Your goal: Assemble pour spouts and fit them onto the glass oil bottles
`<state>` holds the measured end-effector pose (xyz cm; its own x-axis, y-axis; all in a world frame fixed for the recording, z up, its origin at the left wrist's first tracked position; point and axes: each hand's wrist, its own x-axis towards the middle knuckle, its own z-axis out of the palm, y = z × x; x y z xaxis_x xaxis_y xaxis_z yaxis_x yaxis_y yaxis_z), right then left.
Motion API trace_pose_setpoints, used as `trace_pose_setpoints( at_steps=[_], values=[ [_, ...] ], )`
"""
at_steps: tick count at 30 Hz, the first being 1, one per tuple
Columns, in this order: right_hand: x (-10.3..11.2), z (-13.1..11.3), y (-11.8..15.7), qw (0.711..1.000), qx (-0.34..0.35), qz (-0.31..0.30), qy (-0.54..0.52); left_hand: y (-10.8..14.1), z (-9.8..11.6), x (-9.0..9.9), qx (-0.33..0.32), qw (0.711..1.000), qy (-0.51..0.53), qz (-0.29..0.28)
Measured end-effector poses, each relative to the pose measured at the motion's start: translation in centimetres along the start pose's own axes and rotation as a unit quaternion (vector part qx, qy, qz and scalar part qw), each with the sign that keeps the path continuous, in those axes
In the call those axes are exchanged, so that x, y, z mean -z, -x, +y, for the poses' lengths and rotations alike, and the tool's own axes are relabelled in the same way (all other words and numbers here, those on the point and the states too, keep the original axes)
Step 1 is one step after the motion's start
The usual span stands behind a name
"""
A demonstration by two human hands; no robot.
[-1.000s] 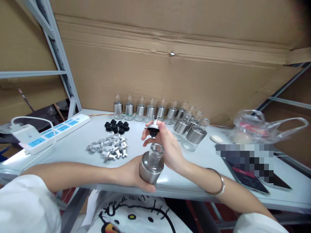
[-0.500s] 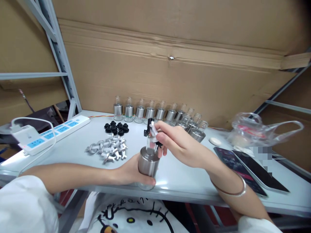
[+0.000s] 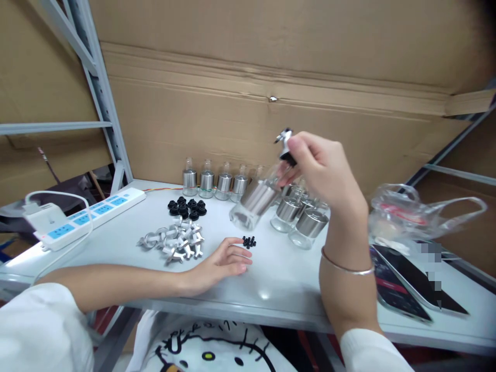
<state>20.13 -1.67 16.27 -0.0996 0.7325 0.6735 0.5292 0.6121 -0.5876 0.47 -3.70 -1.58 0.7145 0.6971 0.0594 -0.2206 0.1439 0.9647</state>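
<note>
My right hand (image 3: 318,168) grips a glass bottle (image 3: 258,201) with a metal sleeve by its top, where a silver-and-black spout (image 3: 285,144) is fitted. The bottle hangs tilted above the table, base toward the lower left, slightly blurred. My left hand (image 3: 225,261) rests at the table with its fingers apart and nothing in it. Just beyond its fingertips lie several tiny black parts (image 3: 249,242). To its left is a heap of silver spout pieces (image 3: 176,240), with black stoppers (image 3: 187,207) behind them.
More sleeved bottles (image 3: 207,181) stand in a row along the cardboard wall (image 3: 194,113), some nearer on the right (image 3: 309,227). A white power strip (image 3: 93,217) lies at left. Tablet-like devices (image 3: 418,279) and a clear plastic bag (image 3: 403,212) occupy the right side.
The bottle has left my left hand and been lifted up and right, now tilted, by my right hand. My left hand has opened. The tiny black parts have come into view.
</note>
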Motion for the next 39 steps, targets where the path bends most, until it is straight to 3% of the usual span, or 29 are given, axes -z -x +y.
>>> trace_pose_setpoints(
  at_steps=[4,11,16,21,34,39],
  values=[
    [1.5,4.1,-1.8,0.993,-0.005,0.109,0.052,0.1,0.3,-0.1,0.003,0.999,-0.044,-0.002],
    [0.9,9.2,-4.0,0.949,-0.076,0.091,0.293,0.0,0.2,-0.1,0.008,0.998,-0.064,-0.015],
    [0.5,10.6,-4.1,0.918,-0.154,0.044,0.363,0.0,0.2,-0.2,0.004,0.998,-0.061,-0.02],
    [0.5,12.0,-4.2,0.896,-0.179,-0.003,0.405,0.0,0.2,-0.2,0.009,0.998,-0.063,-0.022],
    [0.7,14.3,-4.3,0.881,-0.225,-0.07,0.411,-0.1,0.0,-0.1,0.006,0.998,-0.061,-0.022],
    [0.9,14.0,-4.2,0.878,-0.229,-0.081,0.413,-0.1,-0.1,0.0,0.006,0.998,-0.065,-0.026]
  ],
)
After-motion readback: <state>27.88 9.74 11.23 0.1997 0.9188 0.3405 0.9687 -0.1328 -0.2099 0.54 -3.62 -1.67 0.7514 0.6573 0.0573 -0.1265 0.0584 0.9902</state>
